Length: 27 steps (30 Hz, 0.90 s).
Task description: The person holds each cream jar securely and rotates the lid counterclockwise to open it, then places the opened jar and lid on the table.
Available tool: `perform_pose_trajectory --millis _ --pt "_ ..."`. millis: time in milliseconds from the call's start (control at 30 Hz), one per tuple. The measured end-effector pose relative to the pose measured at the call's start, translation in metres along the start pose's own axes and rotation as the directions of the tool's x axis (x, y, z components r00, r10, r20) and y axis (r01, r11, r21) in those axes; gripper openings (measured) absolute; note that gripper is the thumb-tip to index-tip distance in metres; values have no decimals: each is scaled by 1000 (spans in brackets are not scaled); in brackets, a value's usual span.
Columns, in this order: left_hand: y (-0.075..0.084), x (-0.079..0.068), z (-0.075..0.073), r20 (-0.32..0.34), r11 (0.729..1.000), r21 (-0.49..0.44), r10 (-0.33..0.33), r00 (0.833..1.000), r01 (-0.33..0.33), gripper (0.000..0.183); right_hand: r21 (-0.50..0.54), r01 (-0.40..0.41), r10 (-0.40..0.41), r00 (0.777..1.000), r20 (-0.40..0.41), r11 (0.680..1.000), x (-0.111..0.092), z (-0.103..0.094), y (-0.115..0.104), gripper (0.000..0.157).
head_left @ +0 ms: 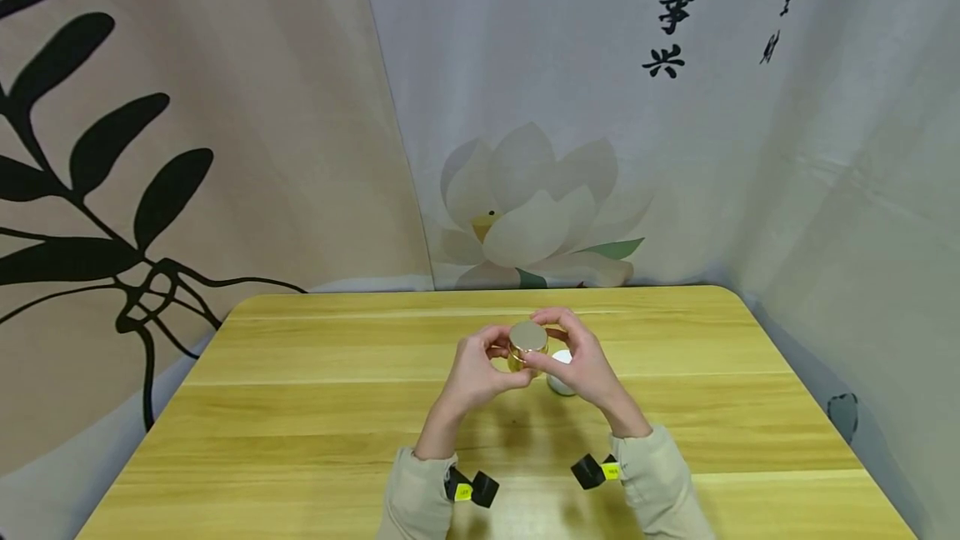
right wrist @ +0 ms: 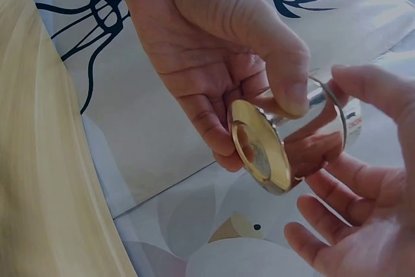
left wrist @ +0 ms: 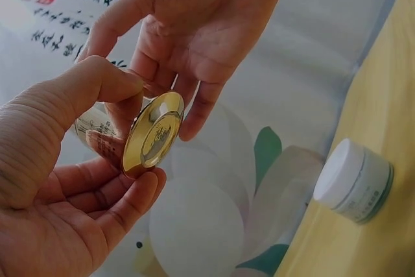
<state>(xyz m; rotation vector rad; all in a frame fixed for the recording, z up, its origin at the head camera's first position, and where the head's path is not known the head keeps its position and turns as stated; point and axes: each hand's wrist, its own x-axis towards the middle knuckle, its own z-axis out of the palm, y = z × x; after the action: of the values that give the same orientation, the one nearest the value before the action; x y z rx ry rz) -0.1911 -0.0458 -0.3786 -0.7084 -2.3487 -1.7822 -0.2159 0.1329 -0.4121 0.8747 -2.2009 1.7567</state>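
Observation:
A shiny gold jar [head_left: 528,337] is held up over the table between both hands, its flat pale top facing the head camera. My left hand [head_left: 477,369] grips its side, thumb and fingers around the body near the flared gold base [left wrist: 155,135]. From the other side, my right hand [head_left: 576,361] pinches the top end with thumb and fingers, as the right wrist view also shows. Printed text marks part of the mirror-like body. A small white jar [left wrist: 355,181] stands upright on the table, partly hidden behind my right hand in the head view.
The wooden table [head_left: 300,407] reaches back to a printed cloth backdrop [head_left: 300,107] with leaves, a lotus and black characters. Small black devices with yellow labels sit at both wrists, below the beige sleeves [head_left: 420,494].

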Motion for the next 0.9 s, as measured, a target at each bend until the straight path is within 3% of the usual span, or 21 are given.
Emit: perform_pose_trajectory --millis 233,467,767,900 --pt "-1 -1 0 -4 1000 14 0 1000 0 38 -27 59 -57 998 40 998 -1 -3 -1 41" --pt "0 0 0 -2 1000 9 -9 1000 9 37 -14 -4 4 1000 -3 1000 0 0 -2 39" --pt "-1 0 0 -5 1000 19 -6 1000 6 37 -9 37 -36 998 48 999 -1 -3 0 39" --pt "-1 0 0 0 1000 3 -11 1000 11 37 -10 14 -13 1000 22 1000 -1 -1 -1 43"
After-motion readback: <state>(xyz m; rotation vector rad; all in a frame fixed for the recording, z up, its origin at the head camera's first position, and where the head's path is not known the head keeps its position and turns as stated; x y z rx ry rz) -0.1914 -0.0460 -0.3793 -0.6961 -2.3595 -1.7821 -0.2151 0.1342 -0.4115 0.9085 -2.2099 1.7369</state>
